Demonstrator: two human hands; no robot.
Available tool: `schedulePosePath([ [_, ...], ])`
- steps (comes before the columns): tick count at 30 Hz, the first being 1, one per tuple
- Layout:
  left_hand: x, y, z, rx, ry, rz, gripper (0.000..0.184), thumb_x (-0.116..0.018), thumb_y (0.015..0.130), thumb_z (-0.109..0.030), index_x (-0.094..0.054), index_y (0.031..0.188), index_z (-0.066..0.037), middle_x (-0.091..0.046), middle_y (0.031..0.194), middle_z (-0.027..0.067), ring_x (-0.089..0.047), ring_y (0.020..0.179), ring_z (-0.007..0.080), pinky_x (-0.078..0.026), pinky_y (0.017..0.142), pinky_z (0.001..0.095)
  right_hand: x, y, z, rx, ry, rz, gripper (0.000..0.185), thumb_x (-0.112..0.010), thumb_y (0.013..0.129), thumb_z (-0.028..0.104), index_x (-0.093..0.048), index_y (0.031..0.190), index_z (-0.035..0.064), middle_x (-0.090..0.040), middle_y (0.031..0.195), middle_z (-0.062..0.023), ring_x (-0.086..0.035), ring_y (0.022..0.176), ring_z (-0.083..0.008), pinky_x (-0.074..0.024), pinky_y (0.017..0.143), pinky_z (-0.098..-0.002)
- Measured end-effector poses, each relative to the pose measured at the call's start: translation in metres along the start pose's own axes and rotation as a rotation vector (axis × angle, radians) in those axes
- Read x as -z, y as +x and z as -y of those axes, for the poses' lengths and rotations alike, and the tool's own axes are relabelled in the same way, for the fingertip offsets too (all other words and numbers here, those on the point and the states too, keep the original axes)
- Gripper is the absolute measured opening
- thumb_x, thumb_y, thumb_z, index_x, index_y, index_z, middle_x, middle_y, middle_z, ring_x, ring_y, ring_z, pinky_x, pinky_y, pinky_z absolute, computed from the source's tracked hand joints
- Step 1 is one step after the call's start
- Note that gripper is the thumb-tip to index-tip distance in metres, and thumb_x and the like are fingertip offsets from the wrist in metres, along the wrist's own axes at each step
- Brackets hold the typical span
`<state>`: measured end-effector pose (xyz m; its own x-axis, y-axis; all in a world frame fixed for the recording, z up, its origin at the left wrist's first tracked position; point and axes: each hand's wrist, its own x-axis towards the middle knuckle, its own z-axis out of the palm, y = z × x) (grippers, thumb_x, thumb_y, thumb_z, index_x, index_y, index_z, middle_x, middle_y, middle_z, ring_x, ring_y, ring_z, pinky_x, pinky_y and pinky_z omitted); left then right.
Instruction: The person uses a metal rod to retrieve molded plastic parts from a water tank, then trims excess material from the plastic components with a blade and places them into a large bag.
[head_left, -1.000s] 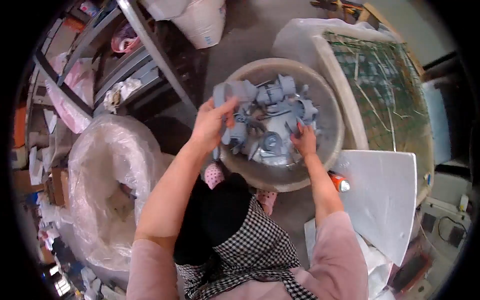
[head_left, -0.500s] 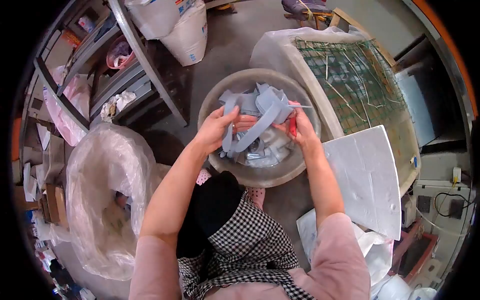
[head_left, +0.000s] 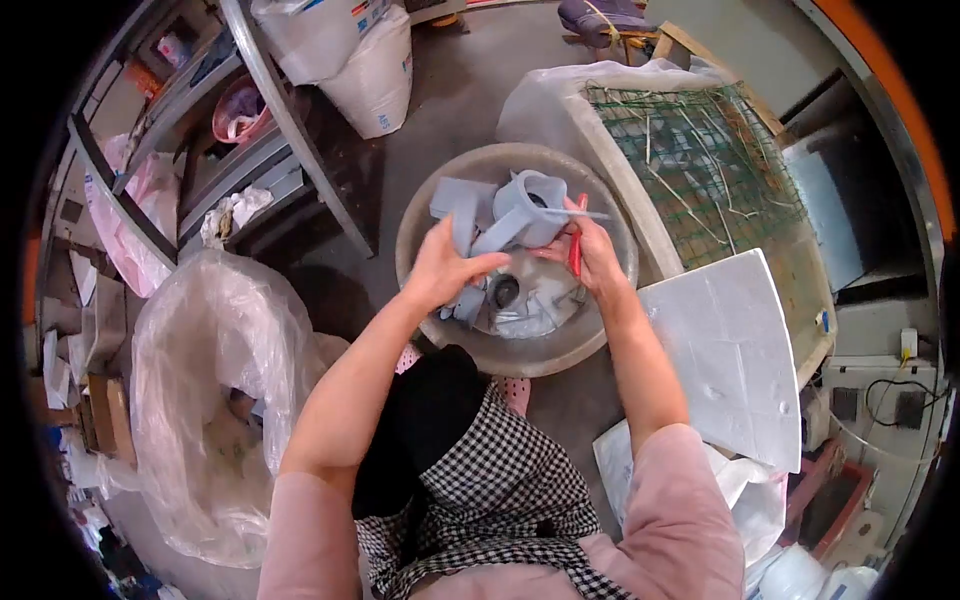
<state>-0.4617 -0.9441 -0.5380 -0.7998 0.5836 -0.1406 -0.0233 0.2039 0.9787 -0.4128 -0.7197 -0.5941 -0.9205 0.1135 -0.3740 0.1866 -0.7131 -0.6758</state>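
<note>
My left hand (head_left: 437, 268) has its fingers on a flat-sided grey plastic part (head_left: 458, 200) over the basin. In my right hand (head_left: 597, 258) is a red-handled tool (head_left: 575, 255), probably cutters; its jaws are hard to make out. A grey plastic jug-like part (head_left: 541, 196) with a round opening and a strap-like handle rests against the right hand's fingers. A thin grey strip sticks out by it. Below both hands is a round basin (head_left: 418, 215) with more grey pieces, a dark round piece (head_left: 504, 291) and clear plastic.
A clear plastic bag (head_left: 165, 400) stands open at left, below a metal rack (head_left: 290, 120). White sacks (head_left: 372, 90) stand behind. On the right are a tub (head_left: 660, 255) with green mesh (head_left: 690, 160) and a white foam sheet (head_left: 725, 350).
The jug-like part has turned so its round opening now shows. My left hand has moved slightly down and its thumb has swung to the right. The dark round piece is uncovered.
</note>
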Motion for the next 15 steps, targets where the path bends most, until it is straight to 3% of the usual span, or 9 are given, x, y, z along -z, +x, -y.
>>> schedulePosePath([
  [2, 0.008, -0.008, -0.022, -0.068, 0.04, -0.042, 0.051, -0.079, 0.067, -0.012, -0.052, 0.108, 0.0, -0.061, 0.089, 0.0053, -0.056, 0.071, 0.0098, -0.048, 0.063, 0.0261, 0.009, 0.0, 0.012, 0.028, -0.314, -0.185, 0.062, -0.059, 0.084, 0.04, -0.043, 0.119, -0.0084, -0.052, 0.113, -0.0196, -0.058, 0.098, -0.0306, -0.053, 0.07, -0.0358],
  [4, 0.017, -0.007, -0.015, -0.178, 0.13, -0.05, 0.052, -0.079, 0.065, -0.009, -0.053, 0.11, 0.0, -0.061, 0.094, 0.0042, -0.056, 0.08, 0.0107, -0.047, 0.072, 0.0268, 0.004, -0.013, 0.029, 0.128, -0.306, -0.186, 0.073, -0.068, 0.077, 0.042, -0.042, 0.122, -0.0096, -0.054, 0.111, -0.0162, -0.058, 0.094, -0.0248, -0.0494, 0.072, -0.0324],
  [5, 0.017, -0.013, -0.026, -0.164, 0.126, -0.03, 0.055, -0.078, 0.063, -0.008, -0.053, 0.111, 0.001, -0.061, 0.096, 0.0036, -0.055, 0.088, 0.012, -0.045, 0.081, 0.0276, -0.001, -0.019, 0.038, 0.183, -0.546, -0.083, 0.075, -0.07, 0.075, 0.04, -0.041, 0.123, -0.0102, -0.055, 0.11, -0.0157, -0.058, 0.095, -0.024, -0.0484, 0.075, -0.0333],
  [6, 0.014, -0.014, -0.026, -0.166, 0.133, -0.01, 0.055, -0.078, 0.063, -0.008, -0.053, 0.111, 0.001, -0.061, 0.096, 0.0036, -0.055, 0.088, 0.012, -0.045, 0.081, 0.0276, -0.003, -0.021, 0.041, 0.231, -0.785, 0.02, 0.077, -0.072, 0.074, 0.039, -0.04, 0.124, -0.0108, -0.056, 0.109, -0.0153, -0.057, 0.096, -0.0232, -0.0473, 0.079, -0.0341],
  [8, 0.009, -0.018, -0.025, -0.184, 0.153, -0.002, 0.054, -0.075, 0.064, -0.006, -0.053, 0.112, 0.001, -0.061, 0.097, 0.0036, -0.055, 0.088, 0.0117, -0.045, 0.081, 0.0277, -0.003, -0.011, 0.036, 0.27, -0.851, 0.016, 0.085, -0.078, 0.066, 0.037, -0.039, 0.124, -0.0111, -0.057, 0.108, -0.0161, -0.057, 0.098, -0.0206, -0.0451, 0.083, -0.0319],
  [10, 0.004, -0.02, -0.028, -0.198, 0.205, 0.004, 0.054, -0.074, 0.064, -0.005, -0.053, 0.113, 0.0, -0.061, 0.097, 0.0036, -0.055, 0.087, 0.0116, -0.045, 0.082, 0.0277, -0.005, -0.005, 0.034, 0.452, -1.28, 0.109, 0.086, -0.081, 0.06, 0.035, -0.041, 0.121, -0.011, -0.058, 0.106, -0.016, -0.056, 0.099, -0.0186, -0.0439, 0.085, -0.0305],
  [11, 0.002, -0.021, -0.03, -0.212, 0.251, -0.008, 0.054, -0.073, 0.064, -0.004, -0.053, 0.114, 0.0, -0.061, 0.096, 0.0036, -0.055, 0.087, 0.0115, -0.045, 0.082, 0.0277, -0.008, -0.007, 0.035, 0.427, -1.092, 0.126, 0.078, -0.083, 0.055, 0.035, -0.047, 0.109, -0.0085, -0.059, 0.097, -0.0133, -0.056, 0.088, -0.0154, -0.0437, 0.079, -0.0283],
  [12, 0.002, -0.02, -0.026, -0.213, 0.253, -0.005, 0.054, -0.073, 0.064, -0.004, -0.053, 0.114, 0.0, -0.061, 0.096, 0.0036, -0.055, 0.087, 0.0115, -0.045, 0.082, 0.0277, -0.008, -0.01, 0.039, 0.428, -1.089, 0.124, 0.078, -0.083, 0.055, 0.035, -0.047, 0.109, -0.0085, -0.059, 0.097, -0.0133, -0.056, 0.088, -0.0154, -0.0437, 0.079, -0.0283],
  [15, -0.002, -0.018, -0.015, -0.252, 0.2, 0.015, 0.055, -0.071, 0.063, -0.003, -0.052, 0.115, 0.0, -0.062, 0.098, 0.0041, -0.055, 0.089, 0.0112, -0.045, 0.082, 0.0273, -0.006, -0.015, 0.044, 0.261, -1.207, 0.141, 0.048, -0.081, 0.06, 0.021, -0.053, 0.092, -0.001, -0.055, 0.084, -0.0038, -0.049, 0.08, -0.0111, -0.0393, 0.073, -0.0255],
])
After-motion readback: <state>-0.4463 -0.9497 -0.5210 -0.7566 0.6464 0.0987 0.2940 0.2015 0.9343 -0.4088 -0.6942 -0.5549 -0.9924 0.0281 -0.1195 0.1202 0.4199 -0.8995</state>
